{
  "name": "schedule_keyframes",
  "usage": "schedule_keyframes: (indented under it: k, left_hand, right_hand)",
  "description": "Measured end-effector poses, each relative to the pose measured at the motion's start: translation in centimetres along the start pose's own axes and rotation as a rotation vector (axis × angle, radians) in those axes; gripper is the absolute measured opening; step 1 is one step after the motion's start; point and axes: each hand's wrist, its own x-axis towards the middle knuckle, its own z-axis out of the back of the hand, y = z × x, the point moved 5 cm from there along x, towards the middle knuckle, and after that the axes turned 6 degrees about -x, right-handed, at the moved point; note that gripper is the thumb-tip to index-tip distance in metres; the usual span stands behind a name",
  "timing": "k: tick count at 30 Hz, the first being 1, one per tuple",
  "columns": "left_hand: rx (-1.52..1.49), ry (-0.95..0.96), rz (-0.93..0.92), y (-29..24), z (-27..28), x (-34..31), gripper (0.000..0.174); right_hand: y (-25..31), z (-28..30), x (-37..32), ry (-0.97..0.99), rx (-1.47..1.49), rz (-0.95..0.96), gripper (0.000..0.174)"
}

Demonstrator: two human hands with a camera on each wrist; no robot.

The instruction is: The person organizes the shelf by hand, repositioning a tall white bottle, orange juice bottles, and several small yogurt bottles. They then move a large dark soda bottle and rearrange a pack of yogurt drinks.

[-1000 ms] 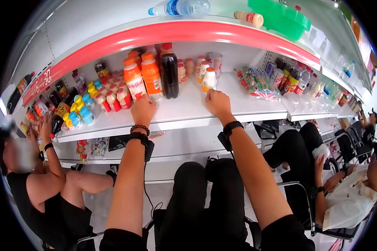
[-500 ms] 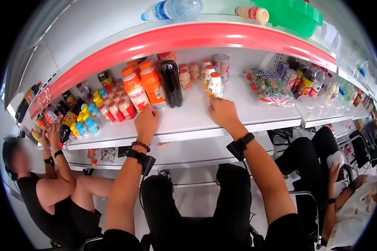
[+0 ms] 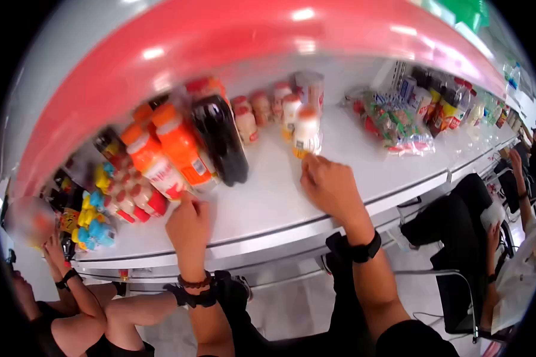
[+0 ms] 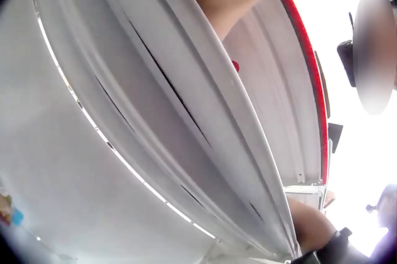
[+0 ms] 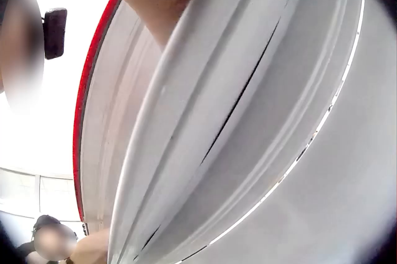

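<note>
My left hand rests on the white shelf near its front edge, fingers curled with nothing in them. Just behind it stand an orange-capped bottle with a white and pink label, an orange drink bottle and a dark soda bottle. My right hand, also curled and holding nothing, lies farther right on the shelf. Its knuckles are right at the base of a small white bottle with an orange cap. Both wrist views show mainly the shelf's underside, and the fingers are hidden there.
Small red and white bottles and yellow and blue ones crowd the left. Bagged snacks lie at right. A red-edged upper shelf overhangs. Seated people flank me, one person's arm reaching to the shelf at left.
The head view has moved closer and tilted, so the goods look larger and the upper shelf's red edge fills more of it. Both hands keep their places on the shelf.
</note>
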Motion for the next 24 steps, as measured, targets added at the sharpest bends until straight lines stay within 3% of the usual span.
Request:
schedule_keyframes:
  k: [5,11,12,15,18,24]
  left_hand:
    - [-0.149,0.035,0.017,-0.1,0.4,-0.3,0.016]
    - [-0.146,0.051,0.054,-0.3,0.6,-0.2,0.016]
    - [-0.134,0.053,0.062,-0.3,0.6,-0.3,0.015]
    - [-0.108,0.057,0.067,-0.6,0.6,-0.3,0.015]
    - [-0.122,0.032,0.039,-0.5,0.5,-0.4,0.013]
    - [-0.118,0.029,0.046,-0.4,0.2,-0.3,0.014]
  right_hand:
    - [0.3,-0.4,0.2,0.092,-0.053,-0.109,0.009]
    - [-0.9,1.4,-0.5,-0.177,0.113,-0.461,0.016]
    - [-0.9,1.4,-0.6,-0.173,0.088,-0.449,0.03]
    - [-0.9,0.9,-0.7,-0.179,0.067,-0.411,0.046]
    - [-0.3,1.1,-0.4,-0.042,0.053,-0.409,0.056]
    - [0.4,0.6,-0.6,-0.071,0.086,-0.413,0.06]
